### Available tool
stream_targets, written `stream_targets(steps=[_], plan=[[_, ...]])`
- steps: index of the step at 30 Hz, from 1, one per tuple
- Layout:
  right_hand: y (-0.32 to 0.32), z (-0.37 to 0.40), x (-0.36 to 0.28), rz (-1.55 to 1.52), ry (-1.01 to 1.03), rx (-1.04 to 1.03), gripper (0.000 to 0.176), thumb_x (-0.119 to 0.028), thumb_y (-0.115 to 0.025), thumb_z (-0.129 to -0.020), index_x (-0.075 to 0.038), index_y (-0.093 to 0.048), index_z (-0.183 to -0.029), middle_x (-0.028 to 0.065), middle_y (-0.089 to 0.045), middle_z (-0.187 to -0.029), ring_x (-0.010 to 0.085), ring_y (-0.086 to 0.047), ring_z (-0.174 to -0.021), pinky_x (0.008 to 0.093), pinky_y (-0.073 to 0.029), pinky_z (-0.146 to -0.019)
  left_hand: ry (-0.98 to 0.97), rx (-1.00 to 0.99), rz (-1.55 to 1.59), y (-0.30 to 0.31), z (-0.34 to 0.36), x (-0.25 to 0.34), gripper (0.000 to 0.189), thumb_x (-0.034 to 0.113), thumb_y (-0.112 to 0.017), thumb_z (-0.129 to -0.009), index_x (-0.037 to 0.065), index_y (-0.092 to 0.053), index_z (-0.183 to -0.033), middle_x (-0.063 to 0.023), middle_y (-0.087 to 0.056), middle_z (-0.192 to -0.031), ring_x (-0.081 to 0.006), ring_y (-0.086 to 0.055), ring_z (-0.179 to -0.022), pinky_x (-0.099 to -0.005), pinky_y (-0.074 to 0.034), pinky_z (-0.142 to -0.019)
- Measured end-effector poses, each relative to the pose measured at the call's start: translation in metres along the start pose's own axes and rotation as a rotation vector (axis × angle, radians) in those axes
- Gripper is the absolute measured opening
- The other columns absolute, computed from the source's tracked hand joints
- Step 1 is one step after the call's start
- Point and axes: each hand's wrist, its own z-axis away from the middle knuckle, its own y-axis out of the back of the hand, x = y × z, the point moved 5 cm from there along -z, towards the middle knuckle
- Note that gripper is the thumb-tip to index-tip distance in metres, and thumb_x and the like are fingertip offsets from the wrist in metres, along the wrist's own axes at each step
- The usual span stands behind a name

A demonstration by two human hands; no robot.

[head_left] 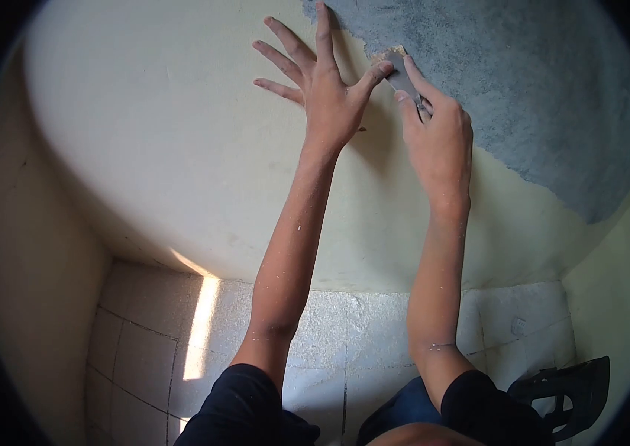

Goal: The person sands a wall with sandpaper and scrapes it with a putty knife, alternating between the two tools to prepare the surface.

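Note:
My right hand (441,137) grips a scraper (404,80) with a flat grey metal blade, its edge up against the wall. Most of the handle is hidden inside that hand. With fingers spread wide, my left hand (327,100) is at the wall to the left, and its thumb tip rests on or right beside the blade. Flaking paint bits (389,53) gather at the blade's edge. There the pale cream paint (203,111) meets a bare grey patch (530,97) of wall with a ragged border.
Light floor tiles (374,320) below are strewn with pale flakes and dust. A black plastic stool (582,394) stands at lower right, near the right side wall (619,275). A strip of sunlight (201,327) falls on the floor at left.

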Motion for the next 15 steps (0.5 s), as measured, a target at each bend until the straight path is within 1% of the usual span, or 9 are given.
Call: stream_targets(steps=[1, 4, 5, 8, 11, 14, 15], plan=[[0.002, 0.000, 0.000, 0.025, 0.002, -0.010, 0.046, -0.020, -0.063, -0.101, -0.016, -0.062, -0.147, 0.0231, -0.076, -0.110, 0.0407, -0.075, -0.098, 0.0461, -0.057, -0.096, -0.056, 0.014, 0.054, -0.001, 0.002, 0.000, 0.120, 0.076, -0.077, -0.078, 0.031, -0.015, -0.170, -0.0246, 0.026, -0.171, -0.0519, 0.036, -0.150, -0.0799, 0.025, -0.106], [0.002, 0.001, 0.001, 0.048, 0.019, 0.012, 0.046, -0.019, -0.063, -0.101, -0.016, -0.062, -0.147, 0.0227, -0.077, -0.108, 0.0403, -0.075, -0.098, 0.0469, -0.057, -0.096, -0.063, 0.061, 0.026, -0.002, 0.001, -0.002, 0.120, 0.082, -0.072, -0.077, 0.026, -0.020, -0.170, -0.0258, 0.024, -0.171, -0.0548, 0.034, -0.150, -0.0846, 0.022, -0.103], [0.001, 0.001, -0.001, 0.040, 0.024, 0.031, 0.046, -0.019, -0.063, -0.101, -0.016, -0.062, -0.147, 0.0228, -0.077, -0.107, 0.0401, -0.075, -0.098, 0.0473, -0.057, -0.095, -0.052, 0.057, 0.018, -0.002, 0.001, -0.003, 0.119, 0.081, -0.072, -0.078, 0.026, -0.020, -0.170, -0.0258, 0.024, -0.171, -0.0549, 0.034, -0.150, -0.0843, 0.022, -0.103], [0.002, 0.000, -0.010, 0.049, -0.030, -0.003, 0.046, -0.018, -0.062, -0.101, -0.015, -0.062, -0.147, 0.0238, -0.076, -0.107, 0.0403, -0.075, -0.099, 0.0478, -0.057, -0.096, -0.026, 0.048, 0.000, -0.003, -0.001, -0.001, 0.113, 0.078, -0.070, -0.082, 0.026, -0.019, -0.170, -0.0253, 0.025, -0.171, -0.0549, 0.034, -0.150, -0.0833, 0.023, -0.103], [-0.008, -0.003, -0.017, 0.056, -0.010, 0.045, 0.046, -0.017, -0.062, -0.102, -0.012, -0.061, -0.147, 0.0242, -0.076, -0.109, 0.0407, -0.075, -0.099, 0.0474, -0.058, -0.094, 0.004, 0.049, 0.001, -0.006, -0.004, -0.002, 0.107, 0.074, -0.068, -0.087, 0.027, -0.019, -0.170, -0.0240, 0.025, -0.171, -0.0544, 0.034, -0.150, -0.0826, 0.024, -0.104], [-0.009, -0.007, -0.017, -0.103, -0.005, 0.089, 0.045, -0.017, -0.061, -0.102, -0.009, -0.061, -0.147, 0.0252, -0.076, -0.105, 0.0413, -0.075, -0.097, 0.0471, -0.059, -0.090, 0.029, 0.059, 0.009, -0.005, -0.006, -0.003, 0.100, 0.069, -0.065, -0.093, 0.027, -0.018, -0.170, -0.0226, 0.025, -0.172, -0.0536, 0.034, -0.151, -0.0814, 0.024, -0.105], [-0.017, -0.010, -0.018, -0.099, 0.037, 0.156, 0.046, -0.018, -0.060, -0.102, -0.009, -0.060, -0.147, 0.0255, -0.076, -0.103, 0.0419, -0.075, -0.096, 0.0475, -0.059, -0.088, 0.055, 0.065, 0.021, -0.005, -0.009, 0.000, 0.097, 0.067, -0.064, -0.094, 0.027, -0.018, -0.170, -0.0223, 0.025, -0.172, -0.0534, 0.034, -0.151, -0.0809, 0.024, -0.105]])
